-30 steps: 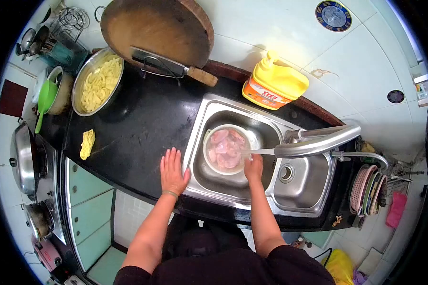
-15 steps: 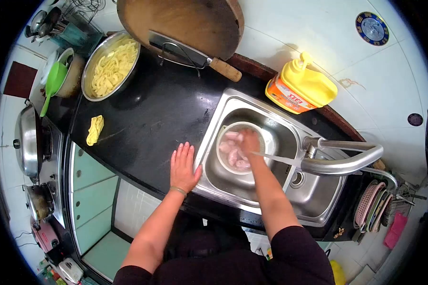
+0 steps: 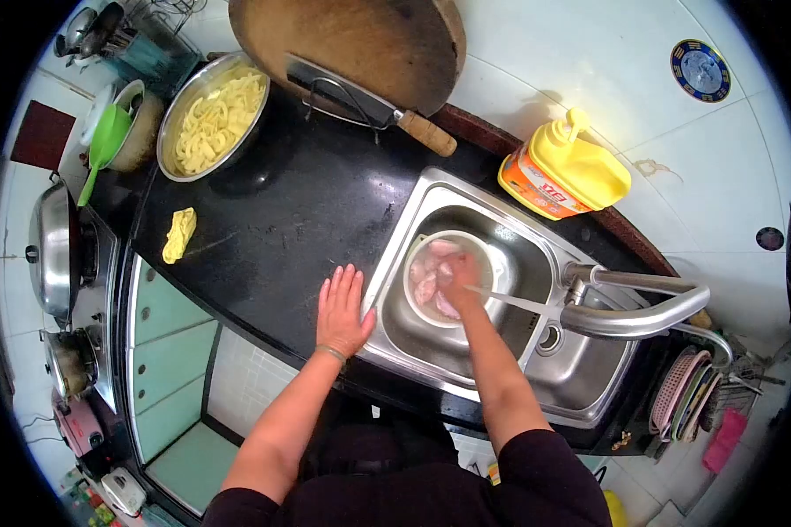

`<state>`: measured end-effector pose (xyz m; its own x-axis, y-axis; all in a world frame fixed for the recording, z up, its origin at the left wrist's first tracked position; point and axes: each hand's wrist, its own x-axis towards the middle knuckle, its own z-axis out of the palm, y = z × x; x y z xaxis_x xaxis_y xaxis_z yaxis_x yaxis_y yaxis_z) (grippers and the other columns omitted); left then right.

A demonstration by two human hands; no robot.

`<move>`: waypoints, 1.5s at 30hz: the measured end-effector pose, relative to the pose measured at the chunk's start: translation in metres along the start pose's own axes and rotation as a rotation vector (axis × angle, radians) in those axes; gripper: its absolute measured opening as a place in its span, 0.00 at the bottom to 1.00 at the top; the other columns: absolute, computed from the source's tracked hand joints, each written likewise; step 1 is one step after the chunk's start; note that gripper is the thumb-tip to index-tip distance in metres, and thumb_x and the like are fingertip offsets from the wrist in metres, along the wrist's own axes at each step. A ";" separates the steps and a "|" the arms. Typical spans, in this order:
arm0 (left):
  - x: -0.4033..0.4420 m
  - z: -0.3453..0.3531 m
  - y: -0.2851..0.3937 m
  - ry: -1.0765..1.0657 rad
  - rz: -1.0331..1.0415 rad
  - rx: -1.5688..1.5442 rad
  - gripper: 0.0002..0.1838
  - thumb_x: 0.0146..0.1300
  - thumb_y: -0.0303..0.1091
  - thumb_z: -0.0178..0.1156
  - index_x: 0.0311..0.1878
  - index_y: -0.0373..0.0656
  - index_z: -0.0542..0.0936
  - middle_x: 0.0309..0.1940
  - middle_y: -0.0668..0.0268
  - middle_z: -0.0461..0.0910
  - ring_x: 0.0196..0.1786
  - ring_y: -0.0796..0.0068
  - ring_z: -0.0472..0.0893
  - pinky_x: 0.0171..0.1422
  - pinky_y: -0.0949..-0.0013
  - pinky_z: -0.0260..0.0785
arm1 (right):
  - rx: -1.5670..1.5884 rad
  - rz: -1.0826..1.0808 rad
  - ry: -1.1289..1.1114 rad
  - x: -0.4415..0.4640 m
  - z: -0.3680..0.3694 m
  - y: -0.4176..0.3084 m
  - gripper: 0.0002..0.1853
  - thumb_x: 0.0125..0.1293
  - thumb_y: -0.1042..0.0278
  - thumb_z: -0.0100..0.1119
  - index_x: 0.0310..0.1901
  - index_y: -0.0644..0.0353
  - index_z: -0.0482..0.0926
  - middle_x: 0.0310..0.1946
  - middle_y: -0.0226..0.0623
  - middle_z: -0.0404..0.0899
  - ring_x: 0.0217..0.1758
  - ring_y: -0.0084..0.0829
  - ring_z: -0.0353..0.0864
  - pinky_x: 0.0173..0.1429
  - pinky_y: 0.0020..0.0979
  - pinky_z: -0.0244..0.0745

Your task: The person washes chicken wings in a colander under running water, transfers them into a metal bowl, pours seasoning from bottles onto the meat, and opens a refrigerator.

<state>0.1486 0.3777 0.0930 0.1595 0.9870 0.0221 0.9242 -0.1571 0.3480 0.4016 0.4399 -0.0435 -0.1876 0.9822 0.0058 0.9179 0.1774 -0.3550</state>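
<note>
A pale bowl [image 3: 416, 303] stands in the larger basin of the steel sink [image 3: 394, 332]. It holds water and several pale pink pieces of raw meat [image 3: 425, 288]. My right hand [image 3: 462, 277] reaches into the bowl among the pieces; its fingers are blurred and partly under water, so their grip is unclear. From the faucet [image 3: 633, 321] a stream of water runs down to my right hand at the wrist. My left hand [image 3: 343, 312] lies flat on the black counter [image 3: 272, 246], fingers stretched out, beside the sink's left rim, holding nothing.
Behind the sink stands a yellow detergent bottle [image 3: 564, 171]. A cleaver [image 3: 369, 101] in a rack and a round chopping board [image 3: 351, 44] lean at the wall. Left are a steel bowl of sliced yellow food [image 3: 213, 123] and a yellow cloth [image 3: 178, 235]. Dish racks [image 3: 681, 395] stand right.
My right hand has shifted slightly downward within the bowl, and the meat pieces around it have moved. My left hand stays flat on the counter. The whole view has tilted a little.
</note>
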 end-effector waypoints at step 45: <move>0.001 0.000 0.004 -0.002 -0.001 0.034 0.35 0.52 0.41 0.57 0.63 0.36 0.61 0.65 0.53 0.57 0.70 0.55 0.54 0.72 0.54 0.42 | 0.104 0.027 -0.242 -0.026 -0.036 -0.016 0.47 0.44 0.59 0.69 0.66 0.47 0.53 0.67 0.49 0.48 0.67 0.50 0.56 0.68 0.47 0.52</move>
<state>0.1522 0.3786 0.0945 0.1594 0.9870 0.0201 0.9355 -0.1575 0.3161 0.4047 0.4137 -0.0045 -0.2532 0.9411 -0.2242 0.8849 0.1316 -0.4467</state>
